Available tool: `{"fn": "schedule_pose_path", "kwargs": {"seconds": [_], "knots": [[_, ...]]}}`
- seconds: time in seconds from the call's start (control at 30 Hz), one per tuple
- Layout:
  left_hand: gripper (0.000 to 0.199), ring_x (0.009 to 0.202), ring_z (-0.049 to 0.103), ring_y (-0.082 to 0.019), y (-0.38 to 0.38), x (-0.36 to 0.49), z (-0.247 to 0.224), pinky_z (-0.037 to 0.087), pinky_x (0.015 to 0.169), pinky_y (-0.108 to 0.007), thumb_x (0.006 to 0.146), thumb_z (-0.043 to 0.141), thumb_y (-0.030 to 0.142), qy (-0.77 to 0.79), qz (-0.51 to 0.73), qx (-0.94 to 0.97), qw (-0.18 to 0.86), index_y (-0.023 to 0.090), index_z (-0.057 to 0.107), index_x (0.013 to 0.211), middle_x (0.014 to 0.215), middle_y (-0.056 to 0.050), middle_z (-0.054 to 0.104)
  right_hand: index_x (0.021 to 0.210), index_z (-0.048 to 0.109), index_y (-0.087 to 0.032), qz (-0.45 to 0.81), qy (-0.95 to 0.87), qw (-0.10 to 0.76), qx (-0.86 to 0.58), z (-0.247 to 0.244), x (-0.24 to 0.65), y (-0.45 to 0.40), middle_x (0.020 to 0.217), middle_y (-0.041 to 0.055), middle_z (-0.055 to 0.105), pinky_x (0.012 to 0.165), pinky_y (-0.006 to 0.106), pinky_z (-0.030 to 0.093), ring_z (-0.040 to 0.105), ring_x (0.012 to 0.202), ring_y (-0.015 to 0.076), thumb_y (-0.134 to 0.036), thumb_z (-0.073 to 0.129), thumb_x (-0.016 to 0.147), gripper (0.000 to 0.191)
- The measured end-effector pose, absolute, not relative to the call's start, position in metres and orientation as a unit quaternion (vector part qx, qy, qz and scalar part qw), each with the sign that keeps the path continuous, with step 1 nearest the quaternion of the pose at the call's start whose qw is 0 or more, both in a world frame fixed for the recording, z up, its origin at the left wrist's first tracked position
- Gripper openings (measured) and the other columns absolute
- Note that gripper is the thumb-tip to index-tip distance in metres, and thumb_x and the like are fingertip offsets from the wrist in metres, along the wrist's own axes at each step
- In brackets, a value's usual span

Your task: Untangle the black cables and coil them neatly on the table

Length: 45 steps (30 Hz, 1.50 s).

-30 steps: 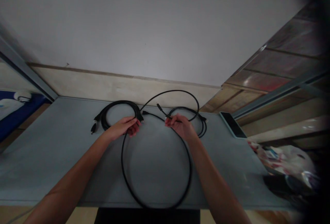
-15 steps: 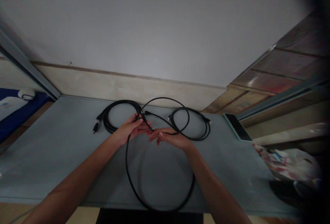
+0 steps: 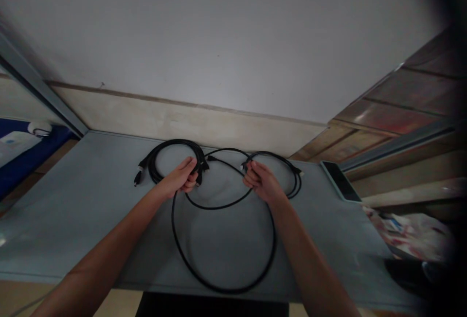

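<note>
Between my two hands runs a black cable (image 3: pixel 229 290), its large loop hanging down toward the table's front edge. My left hand (image 3: pixel 185 176) is closed on one part of it, with dark plug ends showing beside the fingers. My right hand (image 3: pixel 260 179) pinches another part of the cable, some way to the right. A smaller loop of black cable crosses between the hands. Behind my left hand lies a coiled black cable (image 3: pixel 171 143) with plugs at its left side. Another coiled black cable (image 3: pixel 295 175) rests behind my right hand, partly hidden by it.
The grey table (image 3: pixel 95 210) backs onto a pale wall. A phone (image 3: pixel 341 181) lies at its right edge. Plastic bags (image 3: pixel 419 234) sit beyond that edge, next to a dark object (image 3: pixel 408 275). At far left is a blue surface with a white object (image 3: pixel 39 128) on it.
My hands were close together with fingers partly spread; now they are apart and closed on the cable. My right hand moved right and up, and the smaller loop has widened and dropped.
</note>
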<state>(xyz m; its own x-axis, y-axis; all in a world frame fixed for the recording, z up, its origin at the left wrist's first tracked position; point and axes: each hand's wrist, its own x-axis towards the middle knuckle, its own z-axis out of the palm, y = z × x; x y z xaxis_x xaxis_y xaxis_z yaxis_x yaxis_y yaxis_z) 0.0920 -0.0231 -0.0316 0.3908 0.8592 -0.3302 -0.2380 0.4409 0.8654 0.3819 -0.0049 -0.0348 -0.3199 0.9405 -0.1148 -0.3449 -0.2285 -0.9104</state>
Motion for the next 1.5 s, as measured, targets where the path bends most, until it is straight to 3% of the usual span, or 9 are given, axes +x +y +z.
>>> {"fn": "schedule_pose_path", "kwargs": {"seconds": [0.13,0.3,0.4,0.6,0.73,1.0,1.13,1.37,1.5], "knots": [[0.031,0.038,0.020,-0.005,-0.026,0.090,-0.033,0.013,0.037,-0.014,0.093,0.053,0.052,0.389,0.292,0.408,0.773,0.026,0.035,0.092,0.058,0.011,0.029,0.083,0.061,-0.019,0.692,-0.436,0.436,-0.377,-0.036,0.381,-0.006,0.051,-0.0108,0.024,0.038,0.020,0.020,0.015,0.040,0.0052,-0.043,0.066,0.089,0.025],[0.031,0.040,0.024,-0.004,-0.032,0.093,-0.030,0.013,0.038,-0.015,0.093,0.051,0.054,0.382,0.209,0.452,0.779,0.026,0.038,0.098,0.063,0.010,0.035,0.110,0.065,-0.017,0.654,-0.554,0.328,-0.397,-0.036,0.366,-0.016,0.056,-0.0091,0.039,0.040,0.020,0.029,0.033,0.041,0.0056,-0.044,0.065,0.090,0.034],[0.034,0.042,0.032,-0.005,-0.035,0.105,-0.035,0.019,0.039,-0.017,0.091,0.054,0.055,0.409,0.198,0.540,0.709,0.023,0.045,0.096,0.064,0.007,0.044,0.123,0.065,-0.016,0.614,-0.645,0.217,-0.400,-0.037,0.356,-0.022,0.063,-0.0054,0.051,0.042,0.020,0.033,0.041,0.044,0.0061,-0.046,0.062,0.091,0.043],[0.036,0.045,0.041,-0.007,-0.039,0.128,-0.058,0.028,0.043,-0.020,0.089,0.056,0.053,0.400,0.232,0.645,0.608,0.017,0.058,0.089,0.067,0.000,0.060,0.098,0.076,-0.018,0.536,-0.755,0.178,-0.334,-0.045,0.340,-0.027,0.080,0.0018,0.068,0.061,0.024,0.044,0.057,0.068,0.0134,-0.046,0.062,0.091,0.032],[0.043,0.043,0.041,-0.007,-0.040,0.127,-0.058,0.028,0.041,-0.020,0.089,0.054,0.057,0.413,0.221,0.614,0.636,0.016,0.060,0.103,0.066,0.001,0.059,0.085,0.076,-0.018,0.478,-0.780,0.176,-0.364,-0.049,0.345,-0.022,0.065,-0.0010,0.061,0.055,0.024,0.038,0.050,0.060,0.0127,-0.049,0.059,0.091,0.035],[0.045,0.043,0.026,-0.005,-0.031,0.113,-0.051,0.015,0.039,-0.019,0.084,0.064,0.057,0.390,0.231,0.475,0.754,0.014,0.062,0.097,0.060,0.007,0.038,0.069,0.063,-0.018,0.444,-0.743,0.221,-0.449,-0.042,0.371,-0.007,0.055,-0.0035,0.046,0.047,0.023,0.027,0.040,0.051,0.0099,-0.045,0.058,0.090,0.035],[0.048,0.044,0.026,-0.005,-0.030,0.114,-0.052,0.016,0.040,-0.020,0.082,0.065,0.059,0.397,0.223,0.495,0.740,0.012,0.064,0.090,0.059,0.007,0.035,0.067,0.061,-0.018,0.461,-0.732,0.226,-0.448,-0.038,0.370,-0.009,0.053,-0.0037,0.046,0.047,0.024,0.029,0.041,0.049,0.0102,-0.041,0.060,0.087,0.030],[0.048,0.042,0.032,-0.007,-0.037,0.115,-0.053,0.021,0.038,-0.021,0.085,0.059,0.060,0.401,0.184,0.597,0.669,0.014,0.069,0.088,0.057,0.005,0.040,0.077,0.064,-0.018,0.564,-0.723,0.121,-0.380,-0.037,0.347,-0.029,0.056,-0.0040,0.049,0.045,0.021,0.031,0.041,0.049,0.0089,-0.049,0.058,0.091,0.034],[0.049,0.043,0.031,-0.006,-0.037,0.114,-0.049,0.020,0.039,-0.021,0.083,0.062,0.060,0.414,0.206,0.562,0.686,0.013,0.071,0.093,0.059,0.004,0.041,0.079,0.061,-0.018,0.620,-0.666,0.152,-0.387,-0.044,0.348,-0.026,0.057,-0.0050,0.043,0.044,0.020,0.029,0.037,0.050,0.0080,-0.053,0.059,0.090,0.037]]}}
